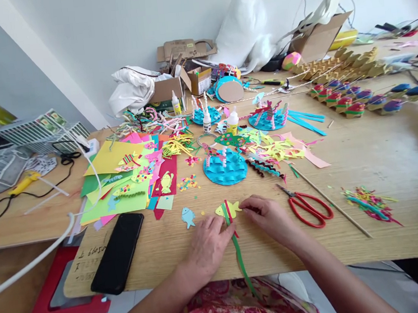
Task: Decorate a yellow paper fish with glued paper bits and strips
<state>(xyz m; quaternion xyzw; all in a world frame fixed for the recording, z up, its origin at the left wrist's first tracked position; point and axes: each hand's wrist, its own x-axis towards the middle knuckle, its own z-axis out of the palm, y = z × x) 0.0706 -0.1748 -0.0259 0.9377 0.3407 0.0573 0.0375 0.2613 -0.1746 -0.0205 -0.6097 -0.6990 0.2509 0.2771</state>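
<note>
A yellow paper fish (236, 207) lies flat near the table's front edge, with a red strip and a green one across its body. The green paper strip (241, 260) trails down past the table edge towards my lap. My left hand (209, 241) rests over the fish's lower side, its thumb and fingers closed around the strips and holding them against the fish. At the tail, my right hand (265, 213) has its fingers curled in a pinch on the tail tip. A blue paper fish (188, 217) lies just left of my left hand.
Red-handled scissors (310, 208) and a thin wooden stick (333, 203) lie to the right, beside paper scraps (373, 203). A black phone (117, 253) is at front left, below stacked coloured paper (98, 185). Behind stand a blue scalloped disc (226, 170) and glue bottles (233, 122).
</note>
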